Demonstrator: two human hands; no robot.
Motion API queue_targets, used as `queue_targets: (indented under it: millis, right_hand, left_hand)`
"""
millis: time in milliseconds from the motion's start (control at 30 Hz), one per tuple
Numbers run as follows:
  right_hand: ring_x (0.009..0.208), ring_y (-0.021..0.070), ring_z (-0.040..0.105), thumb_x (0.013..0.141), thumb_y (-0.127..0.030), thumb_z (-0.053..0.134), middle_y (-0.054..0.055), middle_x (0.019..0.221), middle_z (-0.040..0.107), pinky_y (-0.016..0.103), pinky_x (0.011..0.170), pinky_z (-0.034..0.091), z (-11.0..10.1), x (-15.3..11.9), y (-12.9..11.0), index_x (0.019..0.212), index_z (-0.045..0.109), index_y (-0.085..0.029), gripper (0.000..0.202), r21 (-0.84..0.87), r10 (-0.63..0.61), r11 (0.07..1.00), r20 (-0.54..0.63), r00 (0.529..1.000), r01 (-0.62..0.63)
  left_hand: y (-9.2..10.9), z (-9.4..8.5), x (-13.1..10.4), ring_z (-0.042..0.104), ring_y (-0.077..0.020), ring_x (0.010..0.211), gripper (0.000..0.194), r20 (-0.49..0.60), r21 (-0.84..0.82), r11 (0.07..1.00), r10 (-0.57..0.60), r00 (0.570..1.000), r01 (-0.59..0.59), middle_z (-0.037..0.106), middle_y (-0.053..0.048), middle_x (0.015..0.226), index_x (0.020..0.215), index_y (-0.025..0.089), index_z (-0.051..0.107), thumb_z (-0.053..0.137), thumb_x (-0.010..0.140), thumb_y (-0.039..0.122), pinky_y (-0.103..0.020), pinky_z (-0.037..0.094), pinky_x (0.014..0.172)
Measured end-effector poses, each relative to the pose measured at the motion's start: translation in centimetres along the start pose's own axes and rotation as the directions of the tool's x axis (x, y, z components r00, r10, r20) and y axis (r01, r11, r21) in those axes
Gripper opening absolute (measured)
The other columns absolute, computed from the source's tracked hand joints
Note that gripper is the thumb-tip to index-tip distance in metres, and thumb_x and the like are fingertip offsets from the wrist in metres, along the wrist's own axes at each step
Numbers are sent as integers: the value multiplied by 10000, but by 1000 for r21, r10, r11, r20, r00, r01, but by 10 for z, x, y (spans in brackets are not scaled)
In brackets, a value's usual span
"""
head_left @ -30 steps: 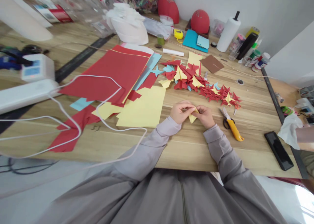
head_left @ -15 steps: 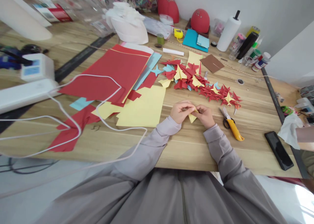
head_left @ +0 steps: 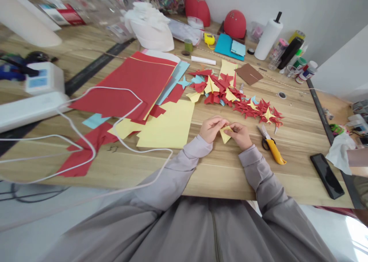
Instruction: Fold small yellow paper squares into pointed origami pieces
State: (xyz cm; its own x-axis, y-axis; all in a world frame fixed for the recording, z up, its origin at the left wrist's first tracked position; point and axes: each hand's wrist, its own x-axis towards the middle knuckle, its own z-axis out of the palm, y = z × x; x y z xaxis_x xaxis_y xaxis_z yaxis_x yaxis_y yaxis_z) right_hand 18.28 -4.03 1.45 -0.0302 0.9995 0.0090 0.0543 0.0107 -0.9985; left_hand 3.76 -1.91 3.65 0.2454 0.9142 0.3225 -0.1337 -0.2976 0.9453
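A small folded yellow paper (head_left: 225,135) is held between both hands above the wooden table, near its front edge. My left hand (head_left: 212,129) pinches its upper left side. On the other side, my right hand (head_left: 240,135) grips the right corner with thumb and fingers. Just beyond the hands lies a heap of folded red, yellow and blue paper shapes (head_left: 218,87). Flat yellow sheets (head_left: 169,126) rest to the left of my left hand, partly under a stack of red sheets (head_left: 123,85).
Right of my hands lie scissors (head_left: 263,132) and a yellow-handled cutter (head_left: 275,151), then a black phone (head_left: 327,176). A white cable (head_left: 149,151) loops across the left side. Bottles and a white roll (head_left: 268,39) stand at the back right.
The yellow paper has turned between my fingers and shows a broader triangular face. My hands have shifted only slightly around it.
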Motion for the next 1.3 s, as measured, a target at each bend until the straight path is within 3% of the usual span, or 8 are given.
queue_targets:
  millis: [200, 333, 600, 733, 867, 1100, 1300]
  right_hand:
    - [532, 95, 495, 537, -387, 742, -27, 587, 574, 242, 538, 412, -1, 0, 1, 638, 570, -171, 294, 46, 19, 999, -22, 1000, -18]
    - [523, 91, 484, 561, -378, 733, -27, 589, 569, 234, 522, 398, -2, 1, 4, 637, 573, -172, 272, 30, 13, 999, 11, 1000, -13]
    - [529, 97, 505, 539, -365, 748, -22, 586, 593, 246, 535, 418, -1, 0, -1, 636, 589, -167, 271, 55, 34, 998, -37, 999, -32]
    - [522, 103, 513, 532, -372, 751, -20, 587, 606, 247, 518, 419, -2, 1, -2, 636, 585, -172, 280, 134, 49, 990, -89, 995, -37]
    - [520, 101, 516, 522, -361, 760, -20, 580, 605, 246, 520, 424, -4, 2, -2, 638, 584, -170, 284, 162, 52, 986, -115, 992, -33]
    - [520, 92, 516, 529, -345, 761, -33, 590, 603, 227, 496, 420, -2, 2, 1, 667, 584, -179, 279, 174, 21, 985, -134, 991, 3]
    - [513, 88, 505, 515, -359, 764, -33, 592, 595, 224, 484, 418, -2, 2, -1, 665, 584, -178, 296, 175, 46, 984, -142, 989, -21]
  left_hand:
    - [-8, 3, 1, 580, -141, 704, 169, -10, -27, 999, 28, 1000, -28, 635, -55, 784, 757, 158, 678, 683, 654, 293, -266, 475, 637]
    - [-10, 4, 0, 586, -143, 670, 108, -40, 40, 999, 27, 999, -25, 645, -49, 713, 683, 164, 683, 667, 668, 269, -267, 477, 606]
    - [-7, 1, 1, 606, -142, 670, 206, -93, -28, 996, -90, 992, 88, 670, -55, 714, 765, 148, 684, 594, 738, 332, -275, 495, 640]
    - [-16, 2, 4, 612, -166, 773, 259, -26, -132, 984, -122, 992, 117, 671, -83, 876, 829, 140, 679, 710, 597, 251, -293, 501, 682]
    - [-23, 4, 5, 612, -157, 711, 233, -19, -135, 971, -202, 979, 197, 681, -72, 777, 751, 124, 682, 722, 528, 177, -301, 494, 686]
    - [-19, 2, 5, 601, -151, 643, 205, -30, -214, 931, -310, 950, 297, 682, -45, 691, 697, 134, 685, 728, 506, 192, -295, 485, 646]
    - [-14, 0, 5, 614, -171, 691, 186, -42, -213, 924, -333, 942, 317, 692, -52, 716, 690, 144, 700, 724, 524, 223, -312, 481, 687]
